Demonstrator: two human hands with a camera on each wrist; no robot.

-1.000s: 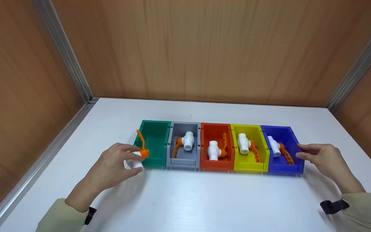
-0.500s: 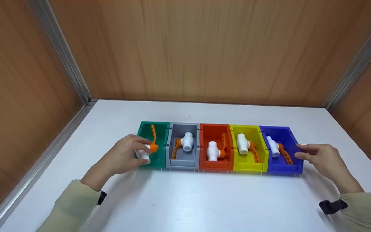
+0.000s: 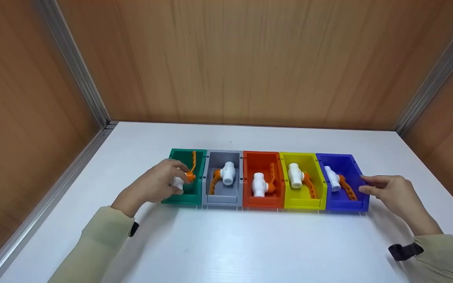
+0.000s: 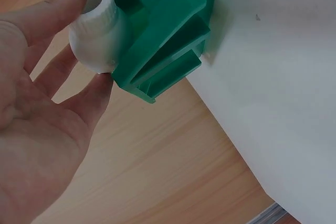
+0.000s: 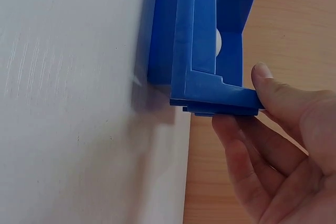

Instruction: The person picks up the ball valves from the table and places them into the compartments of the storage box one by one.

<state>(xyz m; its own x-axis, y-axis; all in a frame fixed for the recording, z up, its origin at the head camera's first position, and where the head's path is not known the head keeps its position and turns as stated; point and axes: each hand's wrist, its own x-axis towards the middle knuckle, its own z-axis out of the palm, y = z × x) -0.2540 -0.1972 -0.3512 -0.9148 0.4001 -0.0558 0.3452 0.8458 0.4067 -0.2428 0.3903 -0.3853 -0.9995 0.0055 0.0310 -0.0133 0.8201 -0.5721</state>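
Observation:
In the head view my left hand grips a white ball valve with an orange lever handle, held inside the green bin. The left wrist view has the valve's ribbed socket end between thumb and fingers, beside the bin's front wall. At the right end of the row, my right hand pinches the side wall of the blue bin. Thumb inside and fingers outside that wall show in the right wrist view.
Grey, red and yellow bins stand joined between the green and blue ones. Each of these, and the blue bin, holds one white valve with an orange handle. The white table is bounded by wooden panels.
My left hand has moved right and away from me, carrying the valve from the green bin's front left edge to inside it. My right hand has stayed at the blue bin.

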